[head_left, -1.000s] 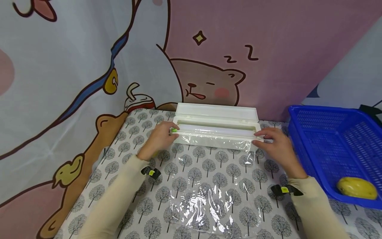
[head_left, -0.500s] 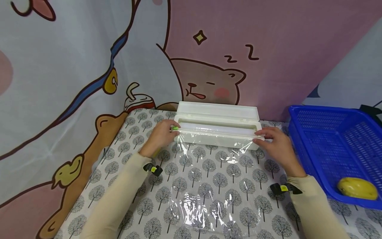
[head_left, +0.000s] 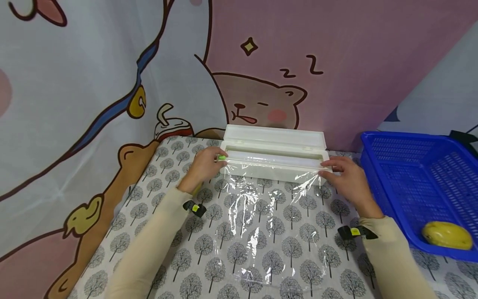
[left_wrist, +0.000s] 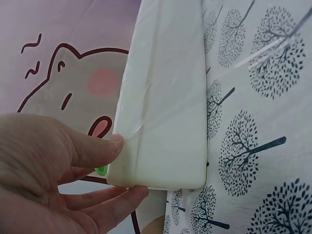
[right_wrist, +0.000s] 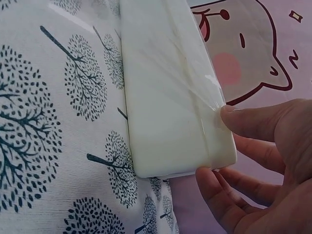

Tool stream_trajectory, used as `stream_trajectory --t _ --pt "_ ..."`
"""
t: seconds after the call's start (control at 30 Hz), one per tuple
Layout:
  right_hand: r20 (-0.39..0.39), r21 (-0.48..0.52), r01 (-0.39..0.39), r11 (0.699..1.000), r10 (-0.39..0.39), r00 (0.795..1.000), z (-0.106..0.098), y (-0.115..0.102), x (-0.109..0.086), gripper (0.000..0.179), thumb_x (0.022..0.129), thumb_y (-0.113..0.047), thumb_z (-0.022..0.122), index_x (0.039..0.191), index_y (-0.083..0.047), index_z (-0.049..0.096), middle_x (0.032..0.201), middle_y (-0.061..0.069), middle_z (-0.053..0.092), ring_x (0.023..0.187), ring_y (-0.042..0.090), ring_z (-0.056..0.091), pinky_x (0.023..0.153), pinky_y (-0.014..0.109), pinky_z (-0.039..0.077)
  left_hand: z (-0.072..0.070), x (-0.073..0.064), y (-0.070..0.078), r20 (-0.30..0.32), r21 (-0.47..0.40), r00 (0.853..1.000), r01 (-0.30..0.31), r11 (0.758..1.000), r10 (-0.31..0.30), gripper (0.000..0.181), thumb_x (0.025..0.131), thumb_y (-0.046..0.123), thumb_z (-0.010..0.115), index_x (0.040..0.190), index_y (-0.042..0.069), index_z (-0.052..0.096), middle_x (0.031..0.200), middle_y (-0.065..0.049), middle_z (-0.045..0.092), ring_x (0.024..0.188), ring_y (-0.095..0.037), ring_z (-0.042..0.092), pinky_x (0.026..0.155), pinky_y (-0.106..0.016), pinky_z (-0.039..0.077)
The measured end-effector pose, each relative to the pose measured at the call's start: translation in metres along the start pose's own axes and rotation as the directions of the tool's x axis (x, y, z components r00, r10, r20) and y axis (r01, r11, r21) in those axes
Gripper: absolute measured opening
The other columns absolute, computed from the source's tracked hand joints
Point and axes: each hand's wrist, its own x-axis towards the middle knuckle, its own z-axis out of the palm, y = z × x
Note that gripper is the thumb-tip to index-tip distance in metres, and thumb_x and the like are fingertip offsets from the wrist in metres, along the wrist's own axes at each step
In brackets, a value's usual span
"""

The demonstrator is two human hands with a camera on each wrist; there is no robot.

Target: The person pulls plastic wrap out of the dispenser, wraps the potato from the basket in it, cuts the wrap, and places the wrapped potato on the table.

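Note:
A long white cling film dispenser (head_left: 276,172) sits at the back of the table, its lid (head_left: 274,136) tipped back and a white roll (head_left: 274,158) inside. Clear cling film (head_left: 269,245) runs from its front edge across the cloth toward me. My left hand (head_left: 204,166) grips the left end beside a small green piece (head_left: 222,158); in the left wrist view the thumb (left_wrist: 100,148) presses the front edge. At the right end, my right hand (head_left: 349,180) holds the dispenser, with the thumb (right_wrist: 248,119) on film creased at that corner.
A blue plastic basket (head_left: 388,195) stands on the right, with a yellow oval fruit (head_left: 447,235) in it. Something yellow (head_left: 197,189) shows partly behind the left wrist. A printed cartoon curtain (head_left: 336,91) hangs right behind the tree-patterned tablecloth (head_left: 179,232).
Both hands have shifted the dispenser slightly away from me and to the right. The glare on the cling film has changed, and its near part lies differently. The basket and fruit stay put.

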Motion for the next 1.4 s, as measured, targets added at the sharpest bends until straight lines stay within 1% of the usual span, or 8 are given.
stream_trajectory --t 0.27,0.33,0.43,0.57,0.93,1.2,1.3,1.4 --pt "-0.057 -0.011 0.017 1.0 -0.017 0.998 -0.003 -0.001 -0.001 0.03 0.096 -0.012 0.086 0.122 0.001 0.078 0.139 0.027 0.065 0.112 0.053 0.071 0.082 0.049 0.054 0.003 0.002 -0.001 -0.002 -0.02 1.0 0.013 1.0 -0.013 0.023 0.101 0.009 0.079 0.123 0.004 0.078 0.128 -0.018 0.073 0.092 -0.028 0.067 0.079 -0.043 0.057" --pt "-0.09 -0.014 0.018 1.0 -0.019 0.996 -0.006 -0.006 -0.003 0.029 0.097 -0.013 0.084 0.121 0.0 0.078 0.138 0.025 0.066 0.112 0.049 0.071 0.084 0.043 0.052 0.003 0.0 -0.002 -0.005 -0.026 1.0 0.009 1.0 -0.009 0.023 0.101 0.009 0.079 0.124 0.004 0.078 0.128 -0.019 0.073 0.09 -0.027 0.066 0.077 -0.042 0.057" --pt "-0.145 -0.004 0.016 1.0 -0.016 0.989 -0.015 -0.016 -0.008 0.025 0.097 -0.015 0.082 0.117 -0.001 0.08 0.137 0.019 0.069 0.108 0.022 0.071 0.084 0.027 0.049 0.003 -0.001 -0.003 -0.017 -0.032 1.0 0.0 0.999 0.0 0.024 0.1 0.009 0.079 0.124 0.004 0.078 0.128 -0.02 0.074 0.096 -0.032 0.069 0.08 -0.045 0.058" --pt "-0.195 0.022 0.008 1.0 -0.004 0.981 -0.032 -0.03 -0.015 0.021 0.099 -0.013 0.081 0.115 0.0 0.082 0.137 0.015 0.07 0.103 -0.01 0.054 0.082 0.008 0.042 0.004 -0.005 -0.007 -0.037 -0.05 0.999 -0.014 0.999 0.012 0.027 0.101 0.011 0.078 0.127 0.005 0.077 0.133 -0.023 0.073 0.116 -0.042 0.071 0.086 -0.052 0.06" --pt "-0.193 0.045 -0.046 0.998 0.054 0.98 -0.09 -0.045 -0.042 0.022 0.103 -0.018 0.08 0.119 -0.002 0.078 0.134 -0.021 0.062 0.116 -0.011 0.051 0.083 0.005 0.041 0.009 -0.009 -0.004 -0.077 -0.079 0.997 -0.028 0.996 0.022 0.033 0.103 0.014 0.074 0.136 0.009 0.076 0.139 -0.021 0.072 0.115 -0.042 0.073 0.08 -0.048 0.062" --pt "-0.187 -0.069 -0.168 0.983 0.153 0.97 -0.123 -0.022 -0.056 0.029 0.11 -0.027 0.071 0.129 -0.005 0.073 0.124 -0.032 0.056 0.109 -0.016 0.042 0.083 0.01 0.035 0.012 -0.008 -0.002 -0.071 -0.038 0.997 -0.044 0.998 0.041 0.031 0.101 0.014 0.078 0.131 0.007 0.077 0.142 -0.019 0.071 0.111 -0.039 0.073 0.083 -0.051 0.062" --pt "-0.213 -0.054 -0.192 0.98 0.176 0.961 -0.13 -0.008 -0.061 0.013 0.111 -0.02 0.068 0.122 -0.017 0.073 0.112 -0.04 0.051 0.103 -0.017 0.043 0.083 0.013 0.034 0.013 -0.007 -0.002 -0.072 -0.029 0.996 -0.047 0.998 0.045 0.028 0.102 0.015 0.079 0.128 0.007 0.077 0.141 -0.02 0.071 0.111 -0.039 0.073 0.085 -0.051 0.062" --pt "-0.222 -0.025 -0.203 0.979 0.192 0.956 -0.135 0.005 -0.066 0.019 0.113 -0.018 0.064 0.117 -0.036 0.067 0.106 -0.042 0.05 0.1 -0.016 0.044 0.087 0.016 0.033 0.013 -0.006 -0.002 -0.081 -0.032 0.996 -0.044 0.999 0.041 0.026 0.101 0.015 0.08 0.126 0.007 0.078 0.14 -0.02 0.071 0.112 -0.039 0.072 0.085 -0.051 0.062"
